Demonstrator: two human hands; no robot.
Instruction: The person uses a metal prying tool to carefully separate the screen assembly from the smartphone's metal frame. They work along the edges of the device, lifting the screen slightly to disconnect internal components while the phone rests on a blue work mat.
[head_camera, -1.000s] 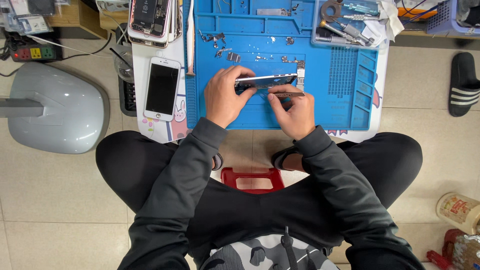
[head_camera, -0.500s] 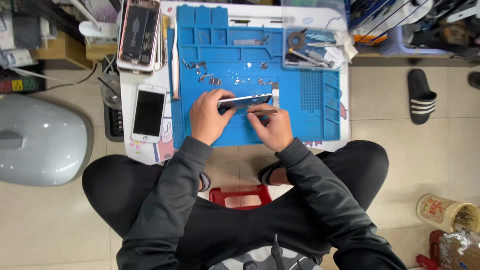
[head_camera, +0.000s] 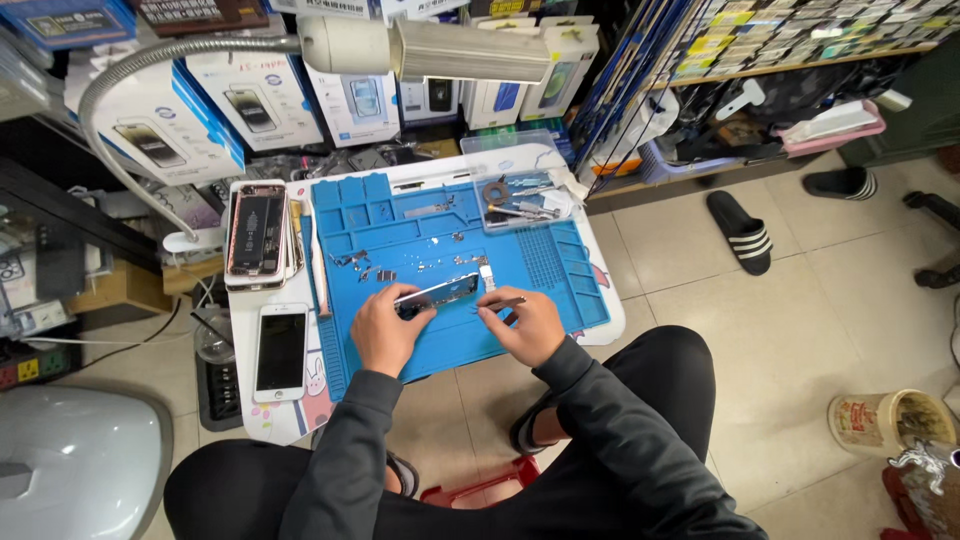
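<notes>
The opened phone (head_camera: 437, 293) lies tilted on the near middle of the blue work mat (head_camera: 560, 262), its right end raised. The left hand (head_camera: 382, 334) grips its left end, fingers curled over the edge and pinching it. The right hand (head_camera: 527, 322) sits just right of it, fingers pressed together on a thin metal tool (head_camera: 500, 301) whose tip points toward the phone's right end.

Judging from this, the main risk is a slip: the tool is slender and the phone is braced by one hand only, so a sideways push could skate the tip across the exposed inside or tip the phone off its edge. Tiny screws and parts (head_camera: 362, 266) are scattered on the mat just beyond the left hand; a sweep of the wrist could scatter them.

The mat covers most of a small white bench (head_camera: 606, 322). Left of the mat lies a white phone (head_camera: 281, 350), face up, and farther back a stack of opened phones (head_camera: 258, 233). A clear tray of tools (head_camera: 518, 197) sits at the mat's far right corner. A gooseneck lamp (head_camera: 430, 48) hangs over the far edge. Boxed goods (head_camera: 210, 95) fill the shelves beyond. On the tiled floor (head_camera: 800, 330) to the right lies a black sandal (head_camera: 740, 232); a tin (head_camera: 885, 425) stands at near right.
</notes>
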